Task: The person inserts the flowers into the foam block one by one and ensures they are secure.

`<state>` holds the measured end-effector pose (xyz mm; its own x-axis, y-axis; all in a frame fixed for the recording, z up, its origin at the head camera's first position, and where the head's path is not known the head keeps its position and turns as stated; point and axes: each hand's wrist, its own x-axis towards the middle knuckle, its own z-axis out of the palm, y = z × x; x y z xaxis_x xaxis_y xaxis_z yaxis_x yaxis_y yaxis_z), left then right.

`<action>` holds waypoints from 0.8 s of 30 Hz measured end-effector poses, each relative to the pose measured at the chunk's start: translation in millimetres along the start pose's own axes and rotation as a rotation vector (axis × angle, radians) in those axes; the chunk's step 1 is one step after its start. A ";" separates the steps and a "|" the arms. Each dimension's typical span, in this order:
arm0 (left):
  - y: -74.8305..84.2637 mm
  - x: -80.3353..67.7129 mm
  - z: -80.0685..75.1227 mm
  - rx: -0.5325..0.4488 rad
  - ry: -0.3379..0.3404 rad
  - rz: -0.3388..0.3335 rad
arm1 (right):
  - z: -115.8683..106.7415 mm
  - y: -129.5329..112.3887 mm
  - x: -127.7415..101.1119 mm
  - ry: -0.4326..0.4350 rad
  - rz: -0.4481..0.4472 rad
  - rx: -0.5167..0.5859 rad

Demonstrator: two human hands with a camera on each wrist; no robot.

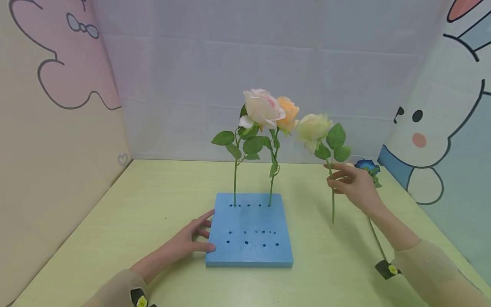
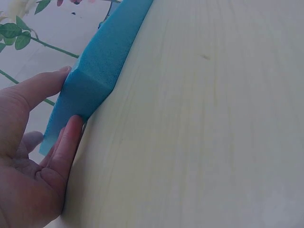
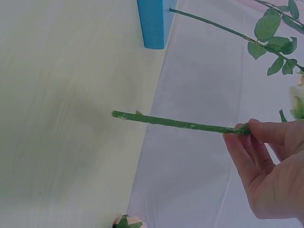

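Note:
A blue foam block (image 1: 249, 234) with several holes lies on the pale green table (image 1: 153, 200). A pink rose (image 1: 262, 107) and an orange rose (image 1: 288, 113) stand upright in its back row. My left hand (image 1: 189, 241) rests with straight fingers against the block's left edge (image 2: 95, 76). My right hand (image 1: 350, 183) pinches the stem (image 3: 180, 123) of a cream rose (image 1: 313, 126) and holds it upright above the table, right of the block. The stem's lower end hangs free in the air.
A blue flower (image 1: 367, 166) lies on the table behind my right hand, its stem running toward me. Another rose head (image 3: 127, 222) lies on the table below the held stem. Walls with cartoon drawings close in the table on three sides.

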<state>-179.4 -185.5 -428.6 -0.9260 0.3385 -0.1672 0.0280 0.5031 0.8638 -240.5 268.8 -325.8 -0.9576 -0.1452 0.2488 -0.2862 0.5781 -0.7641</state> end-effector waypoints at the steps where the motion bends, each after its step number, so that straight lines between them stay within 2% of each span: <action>1: 0.1 -0.2 0.2 0.001 0.002 0.000 | 0.1 -1.2 0.2 0.006 -0.010 -0.009; 4: 0.5 -0.6 0.6 0.004 0.007 -0.006 | 0.6 -3.6 0.7 0.023 -0.033 -0.019; 11: -1.2 0.0 0.9 0.008 0.009 -0.003 | 3.7 -8.0 1.8 0.068 -0.091 0.036; 17: -2.2 0.9 -0.3 0.006 0.003 0.010 | 8.5 -21.4 -1.6 0.098 -0.136 0.059; 24: -1.6 1.4 -0.6 0.007 0.006 0.010 | 20.6 -37.6 -3.2 0.120 -0.229 0.111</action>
<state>-181.0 -186.3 -429.9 -0.9280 0.3388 -0.1551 0.0404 0.5053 0.8620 -227.5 231.0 -310.2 -0.8587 -0.1619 0.4863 -0.5029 0.4490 -0.7385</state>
